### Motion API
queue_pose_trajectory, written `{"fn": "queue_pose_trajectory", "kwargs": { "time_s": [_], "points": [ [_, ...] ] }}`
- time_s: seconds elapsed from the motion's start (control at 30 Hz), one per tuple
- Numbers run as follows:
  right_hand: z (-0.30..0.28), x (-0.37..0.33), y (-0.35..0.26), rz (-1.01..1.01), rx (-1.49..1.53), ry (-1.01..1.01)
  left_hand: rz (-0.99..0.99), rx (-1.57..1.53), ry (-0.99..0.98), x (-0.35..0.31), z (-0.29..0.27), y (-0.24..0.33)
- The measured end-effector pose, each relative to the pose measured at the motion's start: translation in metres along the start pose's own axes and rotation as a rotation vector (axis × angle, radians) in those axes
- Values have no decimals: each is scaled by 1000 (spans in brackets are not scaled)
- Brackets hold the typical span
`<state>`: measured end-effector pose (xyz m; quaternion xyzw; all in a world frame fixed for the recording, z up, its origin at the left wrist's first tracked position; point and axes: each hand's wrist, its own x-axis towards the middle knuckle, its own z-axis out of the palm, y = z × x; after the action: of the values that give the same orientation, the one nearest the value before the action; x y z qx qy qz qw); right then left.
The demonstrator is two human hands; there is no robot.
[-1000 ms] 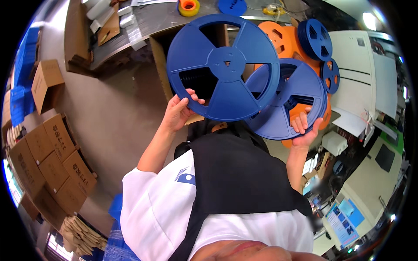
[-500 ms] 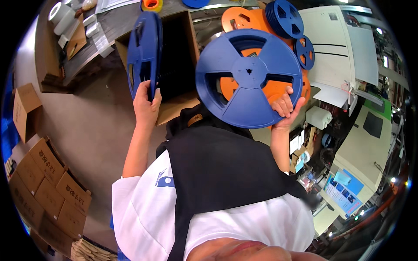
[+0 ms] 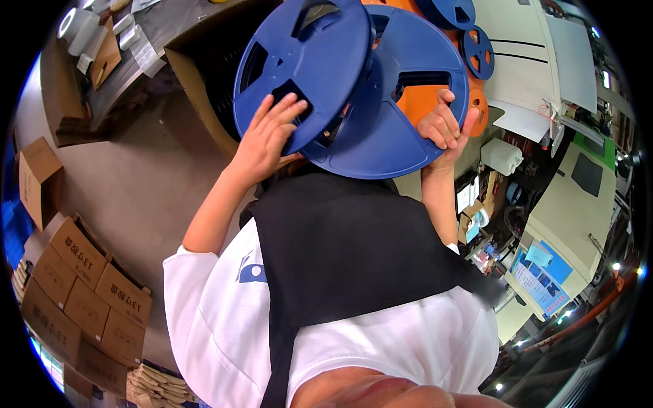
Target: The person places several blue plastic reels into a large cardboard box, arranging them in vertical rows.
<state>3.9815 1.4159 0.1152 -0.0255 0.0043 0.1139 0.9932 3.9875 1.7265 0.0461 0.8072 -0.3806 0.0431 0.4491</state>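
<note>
My left hand (image 3: 269, 139) grips the lower rim of a blue plastic reel (image 3: 309, 64), its fingers laid across the face by a cutout. That reel tilts and overlaps the left part of a second blue reel (image 3: 367, 143). At the right, my right hand (image 3: 445, 129) is closed on the lower right rim of this second reel. An orange reel (image 3: 417, 105) shows through the second reel's cutout. The overlap hides whether the two reels touch.
An open cardboard box (image 3: 197, 112) stands behind the tilted reel. Smaller blue reels (image 3: 478, 53) and orange reels lie at the far right. A grey workbench (image 3: 170, 30) is at the far left. Stacked cartons (image 3: 85, 309) stand on the left floor, a pale machine (image 3: 564, 204) at right.
My left hand has swung its reel from edge-on over the box to the right, turning its face into view in front of the other reel. The right-hand reel has shifted slightly up and left.
</note>
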Motion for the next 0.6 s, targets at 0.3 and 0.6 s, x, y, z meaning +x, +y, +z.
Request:
{"fn": "queue_pose_trajectory", "kwargs": {
  "time_s": [0.3, 0.6],
  "points": [
    [4, 19, -8, 28, 117, 156, 15, -223, -299, 4, 7, -3],
    [-11, 29, -34, 11, -473, 436, -730, -860, 88, -7, -17, -10]
  ]
}}
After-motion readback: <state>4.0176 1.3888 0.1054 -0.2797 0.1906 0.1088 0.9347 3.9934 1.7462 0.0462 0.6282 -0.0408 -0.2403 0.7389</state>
